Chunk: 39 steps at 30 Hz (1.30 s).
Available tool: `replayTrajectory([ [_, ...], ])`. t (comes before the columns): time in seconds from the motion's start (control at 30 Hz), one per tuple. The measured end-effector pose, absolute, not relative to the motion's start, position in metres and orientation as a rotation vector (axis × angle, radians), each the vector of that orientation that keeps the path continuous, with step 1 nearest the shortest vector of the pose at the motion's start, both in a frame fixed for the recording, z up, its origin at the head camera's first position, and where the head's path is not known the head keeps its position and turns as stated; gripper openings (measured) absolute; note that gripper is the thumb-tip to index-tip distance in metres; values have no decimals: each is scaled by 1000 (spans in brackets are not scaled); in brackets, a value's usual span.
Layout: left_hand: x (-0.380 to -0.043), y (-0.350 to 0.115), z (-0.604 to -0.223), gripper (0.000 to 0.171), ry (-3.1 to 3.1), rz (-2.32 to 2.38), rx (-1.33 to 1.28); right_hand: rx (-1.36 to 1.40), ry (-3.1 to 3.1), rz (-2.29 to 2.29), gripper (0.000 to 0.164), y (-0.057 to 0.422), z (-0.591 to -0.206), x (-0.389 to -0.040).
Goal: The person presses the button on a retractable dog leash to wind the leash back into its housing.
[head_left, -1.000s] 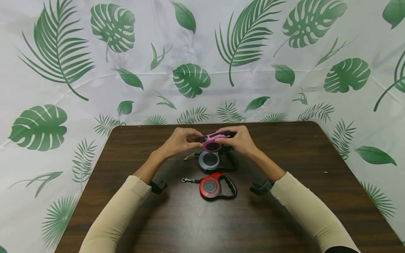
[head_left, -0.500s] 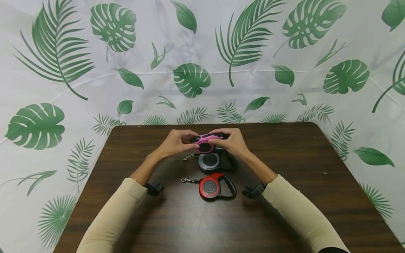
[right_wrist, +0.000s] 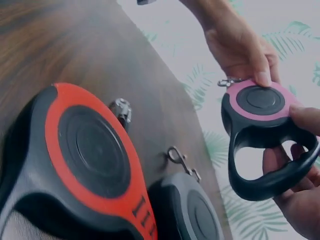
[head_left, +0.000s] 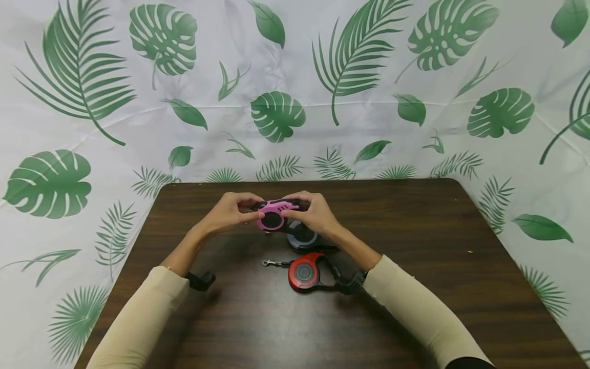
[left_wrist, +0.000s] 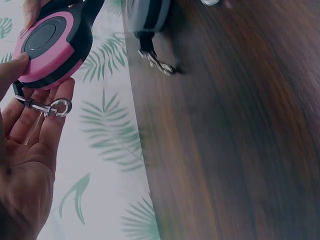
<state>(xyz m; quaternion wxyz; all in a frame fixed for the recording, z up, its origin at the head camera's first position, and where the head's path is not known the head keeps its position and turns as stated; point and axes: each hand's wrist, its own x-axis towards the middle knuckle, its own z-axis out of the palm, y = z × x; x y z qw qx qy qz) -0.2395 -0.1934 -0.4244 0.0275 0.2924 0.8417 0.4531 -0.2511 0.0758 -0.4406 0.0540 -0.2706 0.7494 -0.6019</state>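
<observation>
Both hands hold a pink and black retractable dog leash (head_left: 272,215) above the far part of the table. My left hand (head_left: 230,212) pinches its left end, thumb on the front face and fingers behind; the metal clip (left_wrist: 59,107) hangs by those fingers in the left wrist view. At the other side, my right hand (head_left: 315,212) grips the leash near its black handle (right_wrist: 272,187), thumb on the pink casing. A grey retractable leash (head_left: 301,237) lies behind the right hand, partly covered. Nearer lies a red retractable leash (head_left: 304,273), its handle partly hidden by the right wrist strap.
The dark wooden table (head_left: 286,328) ends at a white cloth backdrop (head_left: 207,148) with green leaves. The red leash's metal clip (head_left: 272,263) points left. A black strap with a camera (head_left: 201,281) sits at the left wrist.
Both hands have carried the pink leash to the left and slightly nearer, with more of its front face turned into view. The red and grey leashes have stayed in place.
</observation>
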Motion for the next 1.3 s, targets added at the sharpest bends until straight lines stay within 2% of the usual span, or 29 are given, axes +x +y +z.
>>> replayTrajectory([
  [0.3,-231,-226,-427,34,2577,1339,696,-833,2445,-1665,37,46,-446,-242],
  [0.67,-225,-265,-435,34,2552,1298,598,-728,2584,-1544,33,6,-454,-238],
  [1.3,-226,-282,-463,35,2427,1274,431,-612,2741,-1437,30,-13,-483,-238],
])
